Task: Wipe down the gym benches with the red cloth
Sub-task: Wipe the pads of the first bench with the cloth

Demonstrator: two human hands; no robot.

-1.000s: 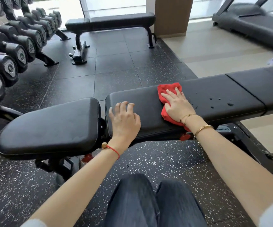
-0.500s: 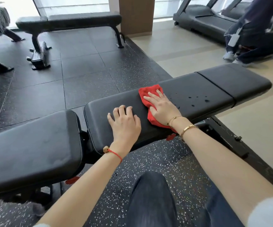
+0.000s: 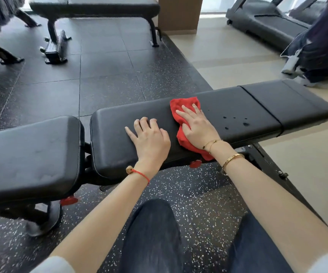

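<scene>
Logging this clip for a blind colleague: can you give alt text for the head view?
A right hand presses a red cloth flat on a black gym bench, beside water droplets. The left hand rests on the pad, fingers slightly curled.

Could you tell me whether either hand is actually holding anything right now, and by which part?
Nothing is gripped. The right hand presses flat on the middle of the red cloth; the left hand rests bare on the bench.

Smooth, faintly glossy bench padding [image 3: 228, 107]; fuzzy red cloth [image 3: 181, 107].
</scene>
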